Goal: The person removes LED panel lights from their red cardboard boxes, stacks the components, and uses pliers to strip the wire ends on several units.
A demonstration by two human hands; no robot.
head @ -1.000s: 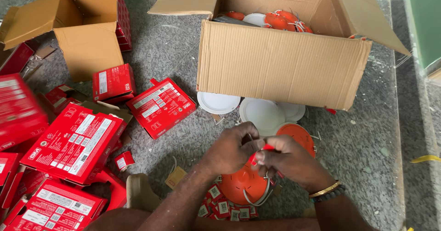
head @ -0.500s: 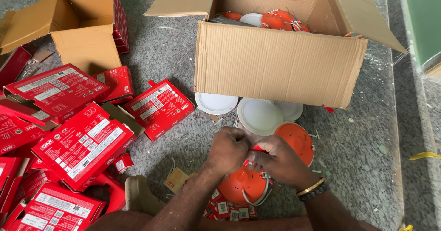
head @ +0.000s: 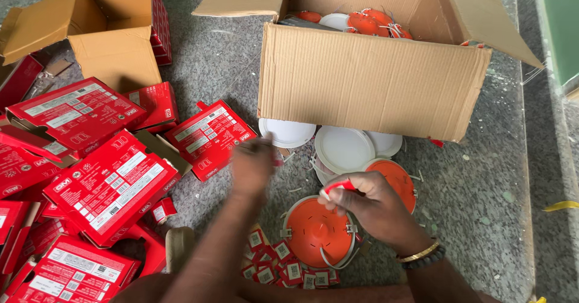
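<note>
My right hand [head: 375, 209] rests on an orange round lamp fixture [head: 316, 230] lying back-up on the floor, and pinches a small red piece [head: 339, 186] above it. My left hand [head: 253, 165] is blurred in motion, out to the left near a flat red carton [head: 208, 135]; whether it holds anything is unclear. A second orange fixture [head: 395, 179] lies just right of my right hand. White round fixtures [head: 344, 148] lie face-up behind them.
A large open cardboard box [head: 374, 83] holds more orange and white fixtures. A smaller open cardboard box [head: 111, 31] stands at the upper left. Several red cartons [head: 108, 182] are piled at left. Small red tags [head: 274, 267] lie near my knees.
My left hand has left the orange fixture and swung out to the left. The right hand stays on the fixture. The view has shifted slightly.
</note>
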